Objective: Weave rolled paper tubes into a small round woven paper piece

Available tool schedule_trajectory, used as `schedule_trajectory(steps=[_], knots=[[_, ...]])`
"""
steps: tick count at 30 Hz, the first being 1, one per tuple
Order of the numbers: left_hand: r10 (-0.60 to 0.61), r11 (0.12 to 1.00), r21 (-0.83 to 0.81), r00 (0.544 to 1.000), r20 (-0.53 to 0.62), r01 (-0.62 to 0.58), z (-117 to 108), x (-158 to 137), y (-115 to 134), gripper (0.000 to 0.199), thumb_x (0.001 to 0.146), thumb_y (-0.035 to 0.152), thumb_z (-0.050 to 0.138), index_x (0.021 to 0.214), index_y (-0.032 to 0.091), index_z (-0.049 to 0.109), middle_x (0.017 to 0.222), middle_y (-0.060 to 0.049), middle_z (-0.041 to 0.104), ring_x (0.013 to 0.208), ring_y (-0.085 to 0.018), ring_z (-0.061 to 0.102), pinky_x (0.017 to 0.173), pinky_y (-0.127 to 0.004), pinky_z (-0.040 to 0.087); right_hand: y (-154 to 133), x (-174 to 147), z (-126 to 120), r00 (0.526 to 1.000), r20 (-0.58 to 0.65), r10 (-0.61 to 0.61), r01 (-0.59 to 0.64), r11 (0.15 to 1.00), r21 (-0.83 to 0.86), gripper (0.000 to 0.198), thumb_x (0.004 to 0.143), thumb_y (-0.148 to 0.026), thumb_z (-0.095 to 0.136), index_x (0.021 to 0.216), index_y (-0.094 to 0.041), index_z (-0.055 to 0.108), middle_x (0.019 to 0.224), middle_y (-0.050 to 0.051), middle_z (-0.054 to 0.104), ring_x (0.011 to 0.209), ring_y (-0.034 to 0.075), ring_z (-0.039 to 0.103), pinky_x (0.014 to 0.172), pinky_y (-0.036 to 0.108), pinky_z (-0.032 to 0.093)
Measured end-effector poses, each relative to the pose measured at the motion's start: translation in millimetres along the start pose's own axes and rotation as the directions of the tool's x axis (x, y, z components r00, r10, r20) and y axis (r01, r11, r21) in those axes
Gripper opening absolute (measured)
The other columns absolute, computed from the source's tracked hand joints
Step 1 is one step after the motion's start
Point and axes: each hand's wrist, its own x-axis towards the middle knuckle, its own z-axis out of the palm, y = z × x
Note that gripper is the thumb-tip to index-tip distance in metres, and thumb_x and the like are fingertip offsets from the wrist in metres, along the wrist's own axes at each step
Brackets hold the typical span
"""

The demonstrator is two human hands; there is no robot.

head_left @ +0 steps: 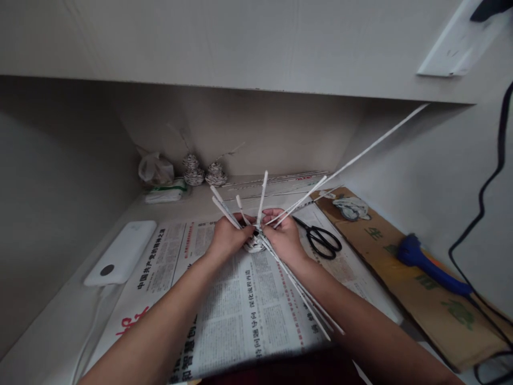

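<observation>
A pale work surface [68,315] is set into a recess, closed at the rear by a plain back wall [240,128] and flanked by a left wall [52,176] and a right wall [425,198]. The top is overhung by a broad pale panel [224,48], on which a white socket plate [457,48] is mounted at the right. The recess is dimly lit; the left wall, deeply shadowed, is seemingly grey.

Paper strips [263,197] white; newspaper [224,299] black-and-red printed; scissors [311,231] black; glue gun [435,272] blue.
</observation>
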Motion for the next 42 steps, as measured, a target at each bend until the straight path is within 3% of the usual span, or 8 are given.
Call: schedule_trajectory(steps=[8, 11, 14, 17, 21, 28, 34, 42], knots=[[-0.142, 0.948, -0.266, 0.979, 0.147, 0.177, 0.0, 4.9, -7.7, 0.019, 0.064, 0.022, 0.074, 0.080, 0.013, 0.070, 0.073, -0.005, 0.070, 0.058, -0.016, 0.064, 0.057, -0.030, 0.056, 4.3, -0.9, 3.5, 0.999, 0.009, 0.042, -0.043, 0.996, 0.080, 0.039, 0.055, -0.021, 0.069, 0.093, -0.019, 0.063, 0.075, -0.005, 0.058, 0.061, 0.011, 0.055, 0.058, 0.024, 0.044], [-0.085, 0.941, -0.289, 0.951, 0.298, 0.174, -13.7, 7.0, -7.9, 0.033, 0.063, 0.026, 0.081, 0.091, 0.013, 0.070, 0.080, -0.004, 0.071, 0.064, -0.015, 0.064, 0.064, -0.030, 0.055, 5.1, -0.7, 3.0, 0.998, 0.006, 0.069, -0.069, 0.991, 0.112, 0.038, 0.054, -0.020, 0.069, 0.092, -0.019, 0.064, 0.074, -0.005, 0.058, 0.061, 0.011, 0.055, 0.058, 0.025, 0.045], [0.042, 0.949, -0.291, 0.868, 0.494, 0.120, -32.1, 9.9, -6.8, 0.049, 0.058, 0.022, 0.087, 0.103, 0.017, 0.070, 0.092, -0.005, 0.074, 0.081, -0.018, 0.067, 0.077, -0.030, 0.054, 4.9, -0.5, 2.9, 0.997, -0.018, 0.078, -0.076, 0.992, 0.096, 0.036, 0.053, -0.021, 0.071, 0.088, -0.019, 0.065, 0.074, -0.004, 0.059, 0.063, 0.012, 0.056, 0.060, 0.026, 0.046], [0.136, 0.943, -0.324, 0.811, 0.568, 0.069, -43.6, 13.3, -6.2, 0.049, 0.058, 0.015, 0.085, 0.105, 0.020, 0.071, 0.101, -0.006, 0.074, 0.092, -0.020, 0.067, 0.084, -0.033, 0.053, 4.5, -0.3, 3.0, 0.997, -0.024, 0.075, -0.073, 0.994, 0.080, 0.035, 0.053, -0.021, 0.072, 0.087, -0.019, 0.065, 0.074, -0.005, 0.060, 0.063, 0.012, 0.056, 0.062, 0.026, 0.046], [0.080, 0.953, -0.287, 0.841, 0.535, 0.092, -43.4, 15.5, -7.5, 0.042, 0.060, 0.014, 0.082, 0.101, 0.021, 0.074, 0.096, -0.004, 0.075, 0.089, -0.019, 0.067, 0.083, -0.033, 0.053, 4.4, -0.5, 3.0, 0.997, -0.013, 0.075, -0.074, 0.995, 0.072, 0.034, 0.053, -0.022, 0.073, 0.086, -0.019, 0.065, 0.075, -0.004, 0.060, 0.063, 0.012, 0.056, 0.061, 0.025, 0.046], [-0.051, 0.914, -0.337, 0.889, 0.455, 0.225, -30.5, 13.3, -7.6, 0.022, 0.065, 0.032, 0.082, 0.080, 0.017, 0.075, 0.083, -0.005, 0.075, 0.076, -0.017, 0.067, 0.073, -0.030, 0.055, 5.6, -2.5, 5.0, 0.995, 0.018, 0.095, -0.096, 0.991, 0.092, 0.037, 0.053, -0.021, 0.073, 0.089, -0.020, 0.064, 0.075, -0.004, 0.060, 0.064, 0.012, 0.057, 0.061, 0.026, 0.047], [-0.093, 0.942, -0.273, 0.934, 0.345, 0.194, -19.2, 17.1, -12.6, 0.014, 0.065, 0.027, 0.080, 0.070, 0.015, 0.074, 0.059, -0.001, 0.067, 0.051, -0.011, 0.056, 0.052, -0.024, 0.047, 6.8, -4.3, 6.3, 0.998, 0.049, 0.043, -0.045, 0.998, 0.039, 0.035, 0.057, -0.021, 0.071, 0.092, -0.020, 0.064, 0.077, -0.004, 0.061, 0.064, 0.012, 0.056, 0.061, 0.025, 0.046], [-0.042, 0.973, -0.203, 0.950, 0.308, 0.109, -19.3, 13.8, -8.4, 0.021, 0.061, 0.028, 0.078, 0.077, 0.015, 0.074, 0.064, -0.004, 0.070, 0.053, -0.014, 0.060, 0.053, -0.025, 0.047, 2.9, -6.0, 4.0, 0.996, 0.081, 0.040, -0.043, 0.999, 0.031, 0.038, 0.059, -0.019, 0.068, 0.097, -0.021, 0.065, 0.081, -0.003, 0.062, 0.068, 0.013, 0.058, 0.063, 0.026, 0.047]])
